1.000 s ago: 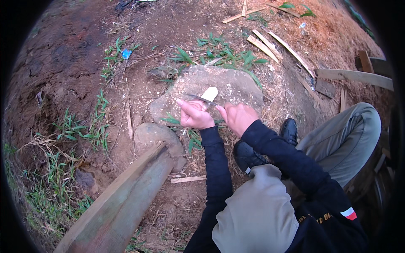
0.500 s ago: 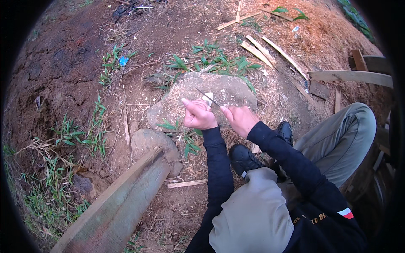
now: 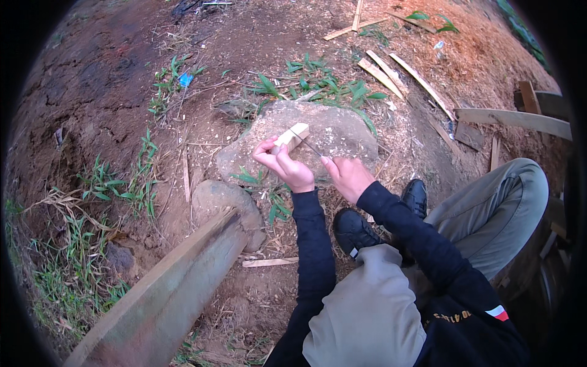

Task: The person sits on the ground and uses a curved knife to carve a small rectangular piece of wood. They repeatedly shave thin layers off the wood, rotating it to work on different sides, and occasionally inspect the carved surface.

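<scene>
Block (image 3: 285,141), pale wood, is in our left hand (image 3: 295,174), over the near part of a flat stone (image 3: 350,133). We cannot tell whether the block touches the stone. Our left thumb and fingers are closed around the near end of the block; the far end projects clear of the fingers and points away from us, slightly to the right.

In our right hand (image 3: 352,178) we grip a knife (image 3: 312,147). The fingers are wrapped over the handle, which is mostly hidden, and the thumb lies forward toward the blade. The thin blade slants up and to the left, crossing the far part of the block. We cannot tell how deep the edge sits.

Both our forearms are covered by dark sleeves (image 3: 315,244). To the right of the left forearm we note two black shoes (image 3: 354,233) on the ground, below the right hand.

Nearer to us, on the left, a rounded stone (image 3: 221,197) lies at the end of a thick beam (image 3: 165,290). Beyond the flat stone we observe green plants (image 3: 333,87); to the right of these, several wood strips (image 3: 422,82) lie on the soil.
</scene>
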Demonstrator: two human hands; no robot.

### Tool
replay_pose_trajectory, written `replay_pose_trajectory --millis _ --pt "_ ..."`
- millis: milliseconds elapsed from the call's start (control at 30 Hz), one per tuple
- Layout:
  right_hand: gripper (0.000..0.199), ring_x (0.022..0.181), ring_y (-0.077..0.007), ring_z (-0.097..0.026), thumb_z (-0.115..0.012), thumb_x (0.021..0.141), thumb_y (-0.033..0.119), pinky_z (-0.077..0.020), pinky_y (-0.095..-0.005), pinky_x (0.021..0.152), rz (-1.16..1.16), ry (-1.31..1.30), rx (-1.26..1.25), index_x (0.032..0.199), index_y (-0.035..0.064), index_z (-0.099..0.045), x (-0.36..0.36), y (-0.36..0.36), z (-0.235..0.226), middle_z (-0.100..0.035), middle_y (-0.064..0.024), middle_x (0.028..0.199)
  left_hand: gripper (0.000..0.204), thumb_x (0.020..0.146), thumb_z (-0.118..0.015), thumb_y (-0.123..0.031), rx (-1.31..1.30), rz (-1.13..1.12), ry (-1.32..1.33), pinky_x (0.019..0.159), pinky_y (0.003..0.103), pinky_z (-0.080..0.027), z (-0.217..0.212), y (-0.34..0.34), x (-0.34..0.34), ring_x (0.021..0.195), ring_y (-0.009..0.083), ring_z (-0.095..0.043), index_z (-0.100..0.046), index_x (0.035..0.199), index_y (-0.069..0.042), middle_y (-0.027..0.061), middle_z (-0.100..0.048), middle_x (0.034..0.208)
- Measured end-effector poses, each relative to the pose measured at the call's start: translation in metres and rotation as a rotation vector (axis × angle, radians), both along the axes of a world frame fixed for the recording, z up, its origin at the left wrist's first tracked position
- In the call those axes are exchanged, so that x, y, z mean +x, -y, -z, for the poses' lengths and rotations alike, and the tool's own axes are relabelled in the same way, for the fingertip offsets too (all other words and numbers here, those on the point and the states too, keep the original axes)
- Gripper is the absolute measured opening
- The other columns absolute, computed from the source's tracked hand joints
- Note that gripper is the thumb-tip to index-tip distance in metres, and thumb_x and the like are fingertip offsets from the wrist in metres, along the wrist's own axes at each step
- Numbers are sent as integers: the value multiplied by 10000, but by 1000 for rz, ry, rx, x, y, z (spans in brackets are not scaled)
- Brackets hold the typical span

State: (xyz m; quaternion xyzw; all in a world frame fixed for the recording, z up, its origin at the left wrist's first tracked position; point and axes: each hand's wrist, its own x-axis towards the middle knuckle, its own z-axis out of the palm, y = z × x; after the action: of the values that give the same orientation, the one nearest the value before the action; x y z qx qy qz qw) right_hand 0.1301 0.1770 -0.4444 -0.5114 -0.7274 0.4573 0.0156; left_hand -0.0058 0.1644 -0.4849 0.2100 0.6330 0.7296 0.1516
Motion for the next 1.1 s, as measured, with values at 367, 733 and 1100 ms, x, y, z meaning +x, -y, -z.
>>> replay_pose_trajectory --millis 367,733,1100 --pt "480 668 -409 -642 -523 953 450 -500 -437 666 402 -220 -263 873 -18 -596 -6 -12 10 -623 -206 637 327 924 -542 -90 -305 268 -204 982 422 -362 -12 21 -17 1074 267 -478 -346 1173 -10 156 -438 1119" --pt "341 793 -450 -626 -469 988 325 -447 -520 732 267 -148 -76 1059 -9 -460 15 10 1 -608 -259 733 427 814 -752 -279 -874 306 -514 750 426 -521 -60 45 -23 827 349 -687 -618 1092 16 232 -691 863" --pt "225 712 -431 -628 -486 985 235 -489 -534 632 -82 -7 139 1172 108 -485 35 29 -35 -627 -217 789 414 876 -668 -163 -767 452 -221 750 375 -536 -63 63 -17 844 282 -700 -563 1238 8 217 -677 1012"
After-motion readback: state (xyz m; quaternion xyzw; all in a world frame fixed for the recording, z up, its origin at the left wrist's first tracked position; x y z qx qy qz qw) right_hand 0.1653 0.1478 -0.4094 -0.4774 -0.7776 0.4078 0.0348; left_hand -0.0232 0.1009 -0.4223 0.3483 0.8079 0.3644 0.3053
